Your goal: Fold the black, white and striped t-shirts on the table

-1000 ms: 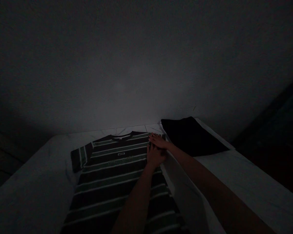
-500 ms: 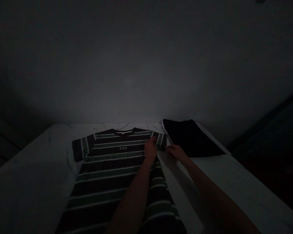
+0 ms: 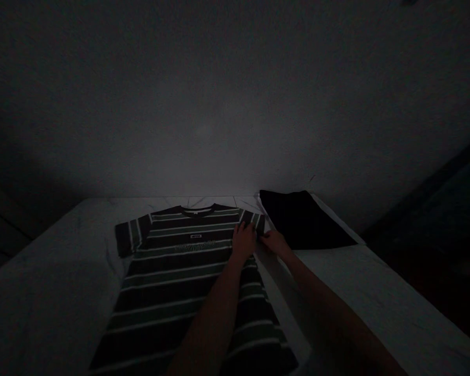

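A striped T-shirt (image 3: pixel 172 282), dark with green bands and white lines, lies face up and spread out, its collar towards the wall. My left hand (image 3: pixel 244 242) rests on the shirt's chest beside the right-hand sleeve (image 3: pixel 254 220), fingers slightly apart and bent over the cloth. At that sleeve's lower hem corner, my right hand (image 3: pixel 274 242) has its fingertips pinched together on the fabric. The other sleeve (image 3: pixel 131 236) lies flat at the left. Dim light leaves the fingertips hard to make out.
A black folded cloth (image 3: pixel 305 219) lies on the right at the back, just beyond my right hand. Underneath everything is a white marble-patterned surface (image 3: pixel 62 282). It meets a plain grey wall (image 3: pixel 203 104) at its far edge. Dark areas flank both sides.
My right hand has moved slightly left, onto the sleeve's hem corner. My left hand's fingers have shifted a little to the right and curled more. The shirt lies nearly the same.
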`<state>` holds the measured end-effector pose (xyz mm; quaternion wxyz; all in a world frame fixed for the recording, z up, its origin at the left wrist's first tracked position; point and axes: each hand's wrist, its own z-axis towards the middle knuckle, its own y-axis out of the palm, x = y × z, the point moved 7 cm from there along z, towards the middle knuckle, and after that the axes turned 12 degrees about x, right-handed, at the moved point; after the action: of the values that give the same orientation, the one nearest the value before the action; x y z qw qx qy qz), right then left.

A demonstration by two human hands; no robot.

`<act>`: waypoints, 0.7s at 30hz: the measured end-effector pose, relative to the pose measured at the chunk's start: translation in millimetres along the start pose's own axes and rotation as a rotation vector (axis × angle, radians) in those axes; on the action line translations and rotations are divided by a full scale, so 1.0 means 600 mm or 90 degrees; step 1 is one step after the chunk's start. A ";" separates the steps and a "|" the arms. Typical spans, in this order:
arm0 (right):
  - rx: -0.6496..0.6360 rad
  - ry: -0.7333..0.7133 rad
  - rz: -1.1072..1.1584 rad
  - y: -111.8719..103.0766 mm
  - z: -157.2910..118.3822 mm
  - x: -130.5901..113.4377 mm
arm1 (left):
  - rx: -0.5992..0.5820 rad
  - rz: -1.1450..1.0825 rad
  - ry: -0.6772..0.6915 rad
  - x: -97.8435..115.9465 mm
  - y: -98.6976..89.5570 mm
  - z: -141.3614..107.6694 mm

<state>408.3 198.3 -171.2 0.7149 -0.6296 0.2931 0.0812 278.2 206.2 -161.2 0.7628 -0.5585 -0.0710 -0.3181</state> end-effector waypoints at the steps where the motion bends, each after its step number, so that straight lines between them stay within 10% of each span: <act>1: 0.018 -0.014 -0.026 -0.004 0.004 -0.003 | -0.002 0.006 0.008 0.001 0.000 -0.002; 11: 0.077 -0.313 -0.166 0.028 0.092 -0.109 | -0.016 0.051 0.088 0.012 0.002 -0.015; 21: 0.068 -0.348 -0.259 0.067 0.138 -0.126 | -0.031 0.030 0.141 0.014 0.035 -0.024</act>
<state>353.1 304.0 -163.2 0.8006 -0.5916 -0.0370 0.0875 293.4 193.4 -179.4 0.7594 -0.5397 0.0346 -0.3617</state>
